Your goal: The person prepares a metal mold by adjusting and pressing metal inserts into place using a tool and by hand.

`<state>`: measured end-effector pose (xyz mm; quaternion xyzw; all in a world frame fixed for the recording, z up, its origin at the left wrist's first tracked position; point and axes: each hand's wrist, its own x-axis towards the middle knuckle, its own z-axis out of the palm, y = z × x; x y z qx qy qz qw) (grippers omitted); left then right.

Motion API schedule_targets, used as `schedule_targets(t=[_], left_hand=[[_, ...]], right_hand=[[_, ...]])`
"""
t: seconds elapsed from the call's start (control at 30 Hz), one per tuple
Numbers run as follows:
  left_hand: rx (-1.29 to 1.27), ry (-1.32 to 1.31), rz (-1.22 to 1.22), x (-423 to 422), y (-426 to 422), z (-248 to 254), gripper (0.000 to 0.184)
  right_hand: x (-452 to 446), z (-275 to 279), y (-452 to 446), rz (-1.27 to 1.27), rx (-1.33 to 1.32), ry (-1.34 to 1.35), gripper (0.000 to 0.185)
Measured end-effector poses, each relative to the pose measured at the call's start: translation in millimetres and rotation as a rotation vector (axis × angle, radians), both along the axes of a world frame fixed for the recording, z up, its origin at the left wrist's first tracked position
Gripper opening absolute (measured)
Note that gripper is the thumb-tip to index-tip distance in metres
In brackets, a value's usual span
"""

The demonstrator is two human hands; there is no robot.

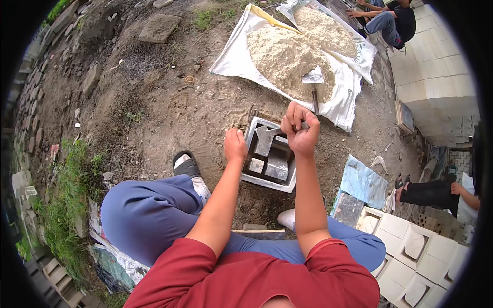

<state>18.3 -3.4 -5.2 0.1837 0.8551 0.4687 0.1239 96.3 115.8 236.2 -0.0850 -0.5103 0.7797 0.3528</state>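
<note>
A square metal mould (247,156) sits on the dirt between my feet, with raised metal blocks inside it. My right hand (302,131) is closed around the handle of a trowel. The trowel's flat blade (264,140) reaches over the upper left part of the mould. Beside the mould's left rim is my left hand (235,145), its fingers curled and close together. Whether it touches the rim or holds anything is hidden. Past my right hand, a second trowel (313,77) stands in a pile of pale powder (280,54).
The powder lies on white sacks (236,54). Patterned pale blocks (393,226) lie in rows at the lower right, near a blue sheet (364,179). One person (385,28) crouches at the upper right; another person's dark trouser leg (429,195) shows at right. Grass (67,200) grows at left.
</note>
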Motion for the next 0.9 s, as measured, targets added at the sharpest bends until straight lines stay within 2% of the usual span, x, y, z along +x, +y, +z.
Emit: schedule_targets(t=[0.17, 0.23, 0.37, 0.47, 0.63, 0.9], left_hand=[[-0.002, -0.016, -0.004, -0.3, -1.9, 1.7, 0.037], [-0.005, -0.007, 0.004, 0.1, -2.1, 2.1, 0.037], [-0.018, -0.024, 0.003, -0.6, -1.4, 6.6, 0.036], [-0.054, -0.08, -0.077, -2.9, -4.9, 4.8, 0.044], [0.015, -0.008, -0.02, -0.8, -1.7, -2.3, 0.035], [0.0, -0.064, -0.037, -1.3, -2.7, 0.5, 0.035]], right_hand=[[3.0, 21.9, 21.5, 0.062, 0.056, 0.092, 0.051], [1.2, 23.0, 25.7, 0.059, 0.173, 0.056, 0.055], [-4.4, 14.6, 27.9, 0.046, 0.183, 0.056, 0.051], [-10.6, 8.0, 22.7, -0.014, 0.148, 0.039, 0.049], [-17.7, -5.5, 23.0, -0.011, 0.2, 0.003, 0.046], [-27.0, -1.7, 15.1, -0.115, 0.186, -0.153, 0.048]])
